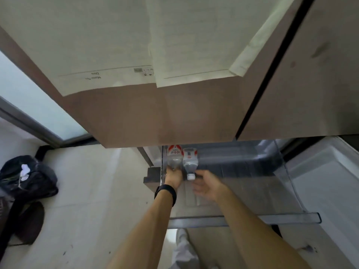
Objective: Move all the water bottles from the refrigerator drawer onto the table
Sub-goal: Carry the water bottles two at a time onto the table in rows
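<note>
Two clear, red-labelled water bottles lie side by side in the far-left corner of the drawer [242, 218], long axes front-to-back, necks toward the person: left bottle [174, 158] clamped at its neck by left hand [173, 178], white-capped right bottle [190, 162] just ahead of right hand [207, 186], whose blurred fingers [198, 186] are apart.

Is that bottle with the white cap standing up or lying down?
Lying down. The white-capped bottle rests on its side in the drawer, cap toward the person, beside a second bottle the left hand holds.
</note>
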Demonstrator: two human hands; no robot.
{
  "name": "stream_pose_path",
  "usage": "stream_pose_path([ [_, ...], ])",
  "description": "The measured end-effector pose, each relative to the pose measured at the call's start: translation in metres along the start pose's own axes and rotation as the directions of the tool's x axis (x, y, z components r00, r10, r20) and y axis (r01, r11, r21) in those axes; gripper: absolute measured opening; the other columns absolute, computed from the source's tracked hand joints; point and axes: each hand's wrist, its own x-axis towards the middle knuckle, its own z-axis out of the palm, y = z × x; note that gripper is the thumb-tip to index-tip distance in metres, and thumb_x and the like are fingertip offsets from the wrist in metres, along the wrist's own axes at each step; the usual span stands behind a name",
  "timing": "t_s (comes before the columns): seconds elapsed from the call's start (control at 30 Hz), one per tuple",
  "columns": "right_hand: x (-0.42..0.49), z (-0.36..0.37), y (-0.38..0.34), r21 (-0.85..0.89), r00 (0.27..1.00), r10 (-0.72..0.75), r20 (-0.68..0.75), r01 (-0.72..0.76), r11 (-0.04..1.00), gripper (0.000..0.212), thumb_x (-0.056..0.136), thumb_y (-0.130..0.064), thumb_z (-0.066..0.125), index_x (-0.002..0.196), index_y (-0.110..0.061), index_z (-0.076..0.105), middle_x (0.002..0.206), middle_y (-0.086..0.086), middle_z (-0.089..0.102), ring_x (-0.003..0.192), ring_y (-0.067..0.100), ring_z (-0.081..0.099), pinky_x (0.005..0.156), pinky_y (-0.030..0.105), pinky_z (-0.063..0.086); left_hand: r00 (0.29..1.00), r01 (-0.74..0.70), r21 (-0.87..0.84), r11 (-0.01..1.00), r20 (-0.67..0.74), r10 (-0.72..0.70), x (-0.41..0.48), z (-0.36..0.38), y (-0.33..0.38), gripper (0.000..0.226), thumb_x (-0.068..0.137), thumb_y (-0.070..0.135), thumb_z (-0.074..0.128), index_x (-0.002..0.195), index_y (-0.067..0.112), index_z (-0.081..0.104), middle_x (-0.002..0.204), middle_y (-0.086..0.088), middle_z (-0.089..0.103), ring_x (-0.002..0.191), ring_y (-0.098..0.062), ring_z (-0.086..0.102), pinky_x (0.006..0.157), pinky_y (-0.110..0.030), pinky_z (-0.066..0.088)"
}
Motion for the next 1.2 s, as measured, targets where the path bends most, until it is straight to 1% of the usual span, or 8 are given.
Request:
stream_pose_path([
  [0.2, 0.011, 0.0, -0.001, 0.007, 0.999, 0.023, 0.025, -0.023, 1.0, 0.042, 0.094, -0.042, 0.067, 0.126, -0.02, 0.052, 0.13, 0.012, 0.058, 0.111, 0.029, 0.063, 0.087, 0.045, 0.056, 0.999, 0.04, 0.046, 0.998, 0.032, -0.042, 0.027, 0.008, -0.008, 0.056, 0.087, 0.052, 0.039, 0.13, 0.018, 0.052, 0.128, -0.011, 0.06, 0.116, -0.034, 0.057, 0.103, -0.053, 0.047],
  [0.3, 0.009, -0.018, -0.002, -0.105, 0.998, 0.067, 0.002, -0.066, 0.992, 0.058, 0.086, -0.051, 0.073, 0.128, -0.015, 0.055, 0.123, 0.012, 0.062, 0.103, 0.027, 0.067, 0.074, 0.041, 0.061, 0.994, 0.079, 0.084, 0.993, 0.073, -0.085, 0.002, 0.011, 0.002, 0.039, 0.101, 0.046, 0.047, 0.116, 0.011, 0.057, 0.114, -0.01, 0.063, 0.108, -0.032, 0.062, 0.093, -0.046, 0.056],
  [0.5, -0.016, -0.059, -0.005, -0.392, 1.0, 0.025, 0.002, -0.022, 0.92, 0.061, 0.089, -0.064, 0.061, 0.127, -0.018, 0.053, 0.124, 0.01, 0.066, 0.09, 0.02, 0.077, 0.081, 0.038, 0.061, 0.983, 0.066, 0.164, 0.984, 0.156, -0.092, -0.015, 0.015, -0.001, 0.028, 0.105, 0.042, 0.043, 0.117, 0.018, 0.05, 0.108, -0.004, 0.055, 0.112, -0.028, 0.059, 0.094, -0.038, 0.055],
  [0.57, -0.036, -0.067, -0.009, -0.493, 0.998, -0.052, -0.027, 0.032, 0.869, 0.051, 0.095, -0.062, 0.052, 0.123, -0.02, 0.052, 0.121, 0.009, 0.066, 0.084, 0.019, 0.076, 0.068, 0.028, 0.059, 0.987, 0.041, 0.216, 0.976, 0.141, -0.073, -0.026, 0.013, 0.002, 0.032, 0.106, 0.039, 0.041, 0.119, 0.012, 0.053, 0.101, -0.005, 0.059, 0.099, -0.025, 0.064, 0.091, -0.039, 0.056],
  [0.67, -0.061, -0.08, -0.006, -0.644, 0.961, -0.258, -0.1, 0.135, 0.753, 0.052, 0.103, -0.05, 0.045, 0.112, -0.003, 0.066, 0.086, 0.005, 0.071, 0.063, 0.014, 0.07, 0.045, 0.015, 0.047, 0.996, -0.034, 0.324, 0.945, 0.092, 0.004, -0.042, 0.004, 0.006, 0.042, 0.105, 0.027, 0.044, 0.129, -0.005, 0.056, 0.11, -0.02, 0.068, 0.088, -0.032, 0.069, 0.067, -0.036, 0.06],
  [0.83, -0.088, -0.099, 0.003, -0.916, 0.837, -0.532, -0.128, 0.106, 0.386, 0.055, 0.101, -0.059, 0.036, 0.11, -0.012, 0.062, 0.099, 0.01, 0.072, 0.086, 0.026, 0.066, 0.076, 0.034, 0.05, 0.941, -0.134, 0.804, 0.579, -0.081, 0.33, -0.093, -0.025, 0.009, 0.035, 0.1, 0.034, 0.049, 0.125, 0.009, 0.048, 0.11, -0.012, 0.068, 0.095, -0.029, 0.069, 0.083, -0.042, 0.059],
  [1.0, -0.116, -0.103, 0.003, -0.988, 0.684, -0.727, -0.06, 0.064, 0.141, 0.052, 0.099, -0.059, 0.035, 0.102, -0.013, 0.059, 0.093, 0.012, 0.069, 0.082, 0.029, 0.065, 0.067, 0.034, 0.049, 0.81, -0.27, 0.937, 0.221, 0.096, 0.579, -0.142, -0.045, 0.035, 0.032, 0.105, 0.038, 0.042, 0.122, 0.011, 0.04, 0.11, -0.012, 0.065, 0.093, -0.032, 0.066, 0.067, -0.038, 0.048],
  [1.2, -0.134, -0.097, -0.006, -1.0, 0.653, -0.757, 0.024, 0.022, -0.013, 0.046, 0.097, -0.055, 0.039, 0.102, -0.015, 0.062, 0.088, 0.006, 0.067, 0.077, 0.026, 0.063, 0.055, 0.029, 0.04, 0.709, -0.429, 0.903, 0.009, 0.331, 0.622, -0.154, -0.038, 0.047, 0.036, 0.105, 0.043, 0.039, 0.126, 0.013, 0.04, 0.118, -0.011, 0.058, 0.089, -0.033, 0.065, 0.078, -0.047, 0.057],
])
